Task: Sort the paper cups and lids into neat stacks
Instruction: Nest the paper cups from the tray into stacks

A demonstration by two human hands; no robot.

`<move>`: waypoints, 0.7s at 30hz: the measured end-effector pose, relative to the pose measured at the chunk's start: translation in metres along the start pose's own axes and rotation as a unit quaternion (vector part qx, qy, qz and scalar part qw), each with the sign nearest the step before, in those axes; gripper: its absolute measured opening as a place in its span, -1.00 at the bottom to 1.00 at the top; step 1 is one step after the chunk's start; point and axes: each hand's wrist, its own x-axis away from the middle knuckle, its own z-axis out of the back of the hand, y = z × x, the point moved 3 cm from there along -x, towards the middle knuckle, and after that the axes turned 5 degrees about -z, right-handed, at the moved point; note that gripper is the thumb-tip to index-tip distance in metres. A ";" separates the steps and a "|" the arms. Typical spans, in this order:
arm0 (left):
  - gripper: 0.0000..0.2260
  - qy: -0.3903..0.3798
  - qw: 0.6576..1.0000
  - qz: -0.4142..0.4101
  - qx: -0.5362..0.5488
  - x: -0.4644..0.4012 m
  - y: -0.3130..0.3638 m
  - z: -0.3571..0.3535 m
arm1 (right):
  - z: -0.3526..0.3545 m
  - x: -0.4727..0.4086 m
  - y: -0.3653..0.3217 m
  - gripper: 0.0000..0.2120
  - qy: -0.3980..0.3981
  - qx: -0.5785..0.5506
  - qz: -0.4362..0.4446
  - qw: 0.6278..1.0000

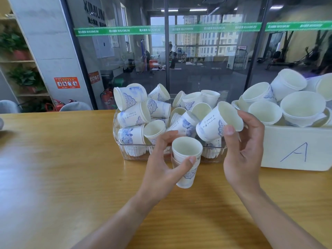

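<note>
Item: paper cups, white with blue print, in course of sorting at a wooden desk (71, 168). A short upright stack of cups (186, 162) is held by the left hand (167, 164), thumb across the front and fingers curled behind, just above the desk and just in front of a clear plastic bin (125, 155). A single loose cup (218, 121) is pinched by the right hand (242, 150), thumb on the printed wall and fingers behind the rim; it is tilted, mouth turned up and to the right, base pointing down toward the stack, the two cups near but apart. The clear bin is heaped with unsorted cups (136, 112) lying at all angles. A second white container marked "A" (294, 150) stands to the right, with plain white cups or bowls (303, 108) piled in it; whether any are lids cannot be told. Step in hand, as judged: nesting the loose cup into the stack. Recommended handling: the loose cup is to be righted until its base faces the open mouth below, the axes are to be lined up, and it is to be lowered straight and pressed lightly, so that rims sit level and thin paper walls are not crushed.
</note>
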 end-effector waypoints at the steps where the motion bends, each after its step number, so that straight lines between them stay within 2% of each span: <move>1: -0.52 -0.010 1.000 0.001 -0.006 0.001 -0.001 -0.001 | 0.001 -0.001 -0.001 -0.67 0.005 -0.004 0.008 1.000; 7: -0.46 -0.058 0.998 0.032 -0.014 0.006 -0.008 -0.008 | -0.004 0.000 -0.008 -0.64 0.003 -0.023 0.033 0.999; 10: -0.45 -0.069 0.997 0.032 -0.011 0.007 -0.007 -0.009 | -0.010 0.004 -0.007 -0.68 -0.037 -0.030 0.028 0.998; 13: -0.45 -0.069 0.997 0.036 -0.008 0.006 -0.005 -0.010 | -0.013 0.007 -0.004 -0.64 -0.070 -0.027 0.002 0.997; 21: -0.40 -0.070 0.997 0.035 -0.002 0.006 -0.005 -0.011 | -0.012 0.013 0.011 -0.56 -0.160 0.067 -0.058 0.983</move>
